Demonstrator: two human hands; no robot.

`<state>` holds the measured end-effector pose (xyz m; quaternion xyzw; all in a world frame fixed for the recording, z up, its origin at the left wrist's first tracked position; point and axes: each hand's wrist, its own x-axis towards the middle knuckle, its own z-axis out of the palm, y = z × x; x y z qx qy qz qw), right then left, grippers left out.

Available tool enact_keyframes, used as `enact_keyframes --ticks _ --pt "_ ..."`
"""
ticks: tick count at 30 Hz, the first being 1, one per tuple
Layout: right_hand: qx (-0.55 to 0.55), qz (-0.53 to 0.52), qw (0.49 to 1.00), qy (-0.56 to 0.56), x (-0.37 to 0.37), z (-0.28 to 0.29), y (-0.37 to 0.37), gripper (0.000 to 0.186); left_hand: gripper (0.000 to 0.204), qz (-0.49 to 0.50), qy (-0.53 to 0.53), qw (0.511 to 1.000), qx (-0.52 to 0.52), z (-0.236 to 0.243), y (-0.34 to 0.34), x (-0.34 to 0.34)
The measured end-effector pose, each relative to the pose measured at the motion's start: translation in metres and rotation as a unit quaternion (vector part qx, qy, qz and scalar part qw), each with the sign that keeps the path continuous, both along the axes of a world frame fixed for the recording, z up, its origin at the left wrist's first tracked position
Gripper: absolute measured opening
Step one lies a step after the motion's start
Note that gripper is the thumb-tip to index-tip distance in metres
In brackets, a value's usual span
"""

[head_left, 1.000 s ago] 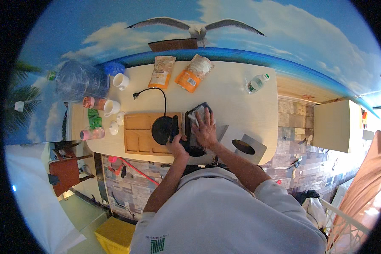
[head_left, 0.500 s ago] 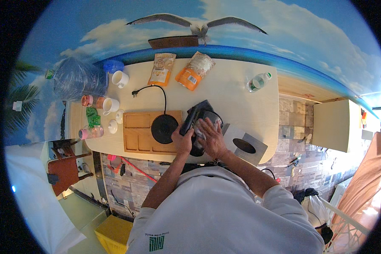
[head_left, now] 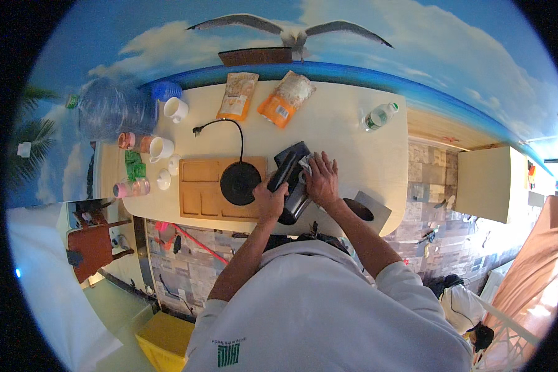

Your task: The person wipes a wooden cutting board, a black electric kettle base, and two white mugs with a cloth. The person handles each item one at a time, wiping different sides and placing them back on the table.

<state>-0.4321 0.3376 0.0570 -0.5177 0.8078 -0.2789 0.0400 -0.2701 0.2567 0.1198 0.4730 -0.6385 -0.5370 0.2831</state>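
Note:
A black electric kettle (head_left: 299,197) is tilted over the near middle of the table. My left hand (head_left: 270,201) is closed around its black handle. Against the kettle's right side my right hand (head_left: 322,181) presses a crumpled white tissue (head_left: 305,163), mostly covered by the fingers. To the left of the kettle, the round black kettle base (head_left: 240,184) rests on a wooden compartment tray (head_left: 199,212), its cord and plug running toward the back. A grey tissue box (head_left: 379,214) with an oval opening lies by my right forearm.
Two orange pouches (head_left: 238,99) lie at the back of the table (head_left: 335,111). A clear bottle (head_left: 379,116) is at the far right. White mugs (head_left: 161,149), lids (head_left: 163,179), small bottles (head_left: 132,188) and a large water jug (head_left: 115,111) crowd the left.
My right hand has moved up and to the right along the kettle with the tissue. The kettle has turned, and its handle shows more clearly in my left hand.

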Motion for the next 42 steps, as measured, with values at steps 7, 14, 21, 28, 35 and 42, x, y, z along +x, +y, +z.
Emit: enact_keyframes --ticks 7,14,21,28,35,42 --pt "-0.062 0.085 0.993 -0.059 0.051 0.049 0.02 0.038 0.028 0.065 -0.099 0.991 -0.067 0.002 -0.016 -0.001" --pt "-0.064 0.167 0.975 -0.13 0.07 0.056 0.039 0.054 0.032 0.042 -0.033 0.996 -0.07 -0.028 -0.021 0.003" --pt "0.023 0.109 0.992 -0.061 0.024 0.03 -0.002 0.045 0.039 -0.019 -0.047 0.988 -0.147 -0.014 -0.009 -0.004" --pt "0.029 0.006 0.998 -0.05 -0.009 0.013 -0.031 0.041 0.043 -0.008 -0.033 0.988 -0.153 -0.01 -0.009 -0.01" --pt "-0.04 0.102 0.992 -0.063 0.049 0.022 -0.001 0.045 0.034 -0.02 -0.029 0.987 -0.154 -0.013 -0.011 -0.005" --pt "0.013 0.045 0.998 -0.05 0.015 0.026 -0.021 0.045 0.033 0.017 -0.036 0.998 -0.053 -0.012 -0.023 0.008"
